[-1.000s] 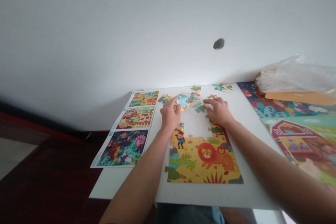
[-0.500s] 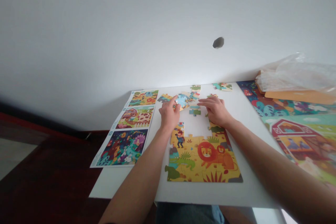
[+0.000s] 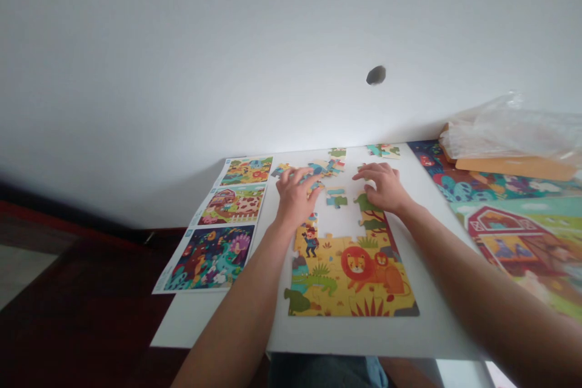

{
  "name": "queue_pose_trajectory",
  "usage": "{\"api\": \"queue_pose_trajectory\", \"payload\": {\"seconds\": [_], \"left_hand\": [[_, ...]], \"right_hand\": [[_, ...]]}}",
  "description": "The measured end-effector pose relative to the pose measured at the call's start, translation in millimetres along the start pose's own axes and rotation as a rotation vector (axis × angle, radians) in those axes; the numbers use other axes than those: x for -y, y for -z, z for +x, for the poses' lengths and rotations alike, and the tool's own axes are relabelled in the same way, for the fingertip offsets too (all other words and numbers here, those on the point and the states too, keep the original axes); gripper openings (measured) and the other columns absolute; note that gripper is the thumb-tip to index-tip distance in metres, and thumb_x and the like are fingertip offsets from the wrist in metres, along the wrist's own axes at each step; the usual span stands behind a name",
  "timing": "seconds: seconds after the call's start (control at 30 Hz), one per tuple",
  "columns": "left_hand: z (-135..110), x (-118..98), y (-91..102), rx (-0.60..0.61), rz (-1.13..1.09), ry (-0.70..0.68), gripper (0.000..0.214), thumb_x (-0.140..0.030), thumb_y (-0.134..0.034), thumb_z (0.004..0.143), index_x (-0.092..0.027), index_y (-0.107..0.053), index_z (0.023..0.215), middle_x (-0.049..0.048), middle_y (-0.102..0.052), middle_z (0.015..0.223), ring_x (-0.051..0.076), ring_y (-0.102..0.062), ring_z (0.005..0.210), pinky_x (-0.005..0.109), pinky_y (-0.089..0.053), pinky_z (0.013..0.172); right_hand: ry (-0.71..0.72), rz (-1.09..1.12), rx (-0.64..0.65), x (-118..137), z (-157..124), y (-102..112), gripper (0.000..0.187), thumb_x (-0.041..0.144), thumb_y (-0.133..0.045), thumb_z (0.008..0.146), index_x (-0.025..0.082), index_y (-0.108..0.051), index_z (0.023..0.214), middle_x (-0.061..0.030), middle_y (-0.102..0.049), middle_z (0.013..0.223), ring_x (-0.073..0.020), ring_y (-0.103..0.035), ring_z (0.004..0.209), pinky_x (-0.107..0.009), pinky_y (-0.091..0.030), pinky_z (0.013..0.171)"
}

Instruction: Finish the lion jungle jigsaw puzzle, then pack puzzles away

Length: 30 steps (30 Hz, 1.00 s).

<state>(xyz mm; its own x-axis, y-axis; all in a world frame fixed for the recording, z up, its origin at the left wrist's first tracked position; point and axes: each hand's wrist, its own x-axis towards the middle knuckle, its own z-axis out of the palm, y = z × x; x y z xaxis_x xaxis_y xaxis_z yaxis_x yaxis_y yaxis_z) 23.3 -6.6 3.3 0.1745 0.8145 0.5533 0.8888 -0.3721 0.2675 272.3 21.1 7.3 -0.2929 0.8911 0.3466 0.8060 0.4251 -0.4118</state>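
The left hand [image 3: 294,200] sits lower, below the loose blue cardboard jigsaw pieces [image 3: 318,168]; the right hand [image 3: 384,188] has shifted rightward, and the teal-and-green cardboard jigsaw piece [image 3: 336,198] lies nearer the person.

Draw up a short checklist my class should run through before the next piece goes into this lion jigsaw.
1. Lion picture on the printed sheet in view: ok.
2. Lower puzzle section lying flat and joined: ok.
3. Gap at the puzzle's top open: ok.
4. Loose piece in the gap fitted: not ok.
5. Left hand over the loose pieces, holding one: cannot tell.
6. Right hand at the green tree pieces, holding one: cannot tell.
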Motion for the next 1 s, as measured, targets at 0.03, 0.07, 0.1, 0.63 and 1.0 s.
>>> {"api": "queue_pose_trajectory", "payload": {"seconds": [0.03, 0.07, 0.1, 0.63, 1.0], "left_hand": [[-0.9, -3.3, 0.8, 0.063, -0.024, -0.073, 0.030, -0.032, -0.066, 0.086, -0.032, -0.070, 0.115, 0.0033, -0.062, 0.131, 0.032, -0.040, 0.126, 0.049, -0.032, 0.104], [-1.8, -6.5, 0.9, 0.128, -0.045, -0.128, 0.030, -0.035, -0.067, 0.085, -0.032, -0.071, 0.114, 0.0026, -0.062, 0.131, 0.032, -0.038, 0.127, 0.050, -0.031, 0.104], [-2.8, -9.1, 0.4, 0.187, -0.061, -0.162, 0.032, -0.038, -0.069, 0.083, -0.031, -0.071, 0.114, 0.0025, -0.063, 0.131, 0.034, -0.037, 0.128, 0.051, -0.030, 0.104], [-4.0, -20.4, -9.0, 0.255, -0.163, -0.194, 0.034, -0.034, -0.074, 0.078, -0.029, -0.071, 0.112, 0.0021, -0.070, 0.117, 0.030, -0.044, 0.118, 0.048, -0.029, 0.102], [-2.3, -18.3, -16.9, 0.255, -0.215, -0.140, 0.040, -0.035, -0.077, 0.073, -0.027, -0.072, 0.111, 0.0029, -0.070, 0.114, 0.028, -0.048, 0.111, 0.044, -0.037, 0.099]], "right_hand": [[-0.023, -0.021, 0.015, -3.3, 0.4, 0.9, 0.040, 0.016, -0.053, 0.074, 0.028, -0.072, 0.108, -0.0063, -0.063, 0.124, -0.0315, -0.047, 0.116, -0.049, -0.033, 0.093], [-0.038, -0.040, 0.033, -6.1, 0.8, 1.2, 0.040, 0.019, -0.056, 0.074, 0.029, -0.071, 0.109, -0.0075, -0.062, 0.124, -0.0325, -0.047, 0.116, -0.050, -0.034, 0.092], [-0.047, -0.057, 0.050, -8.3, 1.1, 0.9, 0.040, 0.021, -0.058, 0.073, 0.029, -0.071, 0.111, -0.0083, -0.060, 0.125, -0.0333, -0.046, 0.116, -0.051, -0.034, 0.092], [-0.098, -0.123, 0.131, -6.1, 1.9, -4.7, 0.047, 0.025, -0.060, 0.075, 0.031, -0.065, 0.121, -0.0118, -0.052, 0.131, -0.0367, -0.041, 0.120, -0.056, -0.034, 0.096], [-0.106, -0.124, 0.128, -6.4, 2.2, -6.1, 0.047, 0.024, -0.059, 0.075, 0.031, -0.065, 0.121, -0.0115, -0.052, 0.130, -0.0360, -0.042, 0.118, -0.054, -0.034, 0.095]]}}
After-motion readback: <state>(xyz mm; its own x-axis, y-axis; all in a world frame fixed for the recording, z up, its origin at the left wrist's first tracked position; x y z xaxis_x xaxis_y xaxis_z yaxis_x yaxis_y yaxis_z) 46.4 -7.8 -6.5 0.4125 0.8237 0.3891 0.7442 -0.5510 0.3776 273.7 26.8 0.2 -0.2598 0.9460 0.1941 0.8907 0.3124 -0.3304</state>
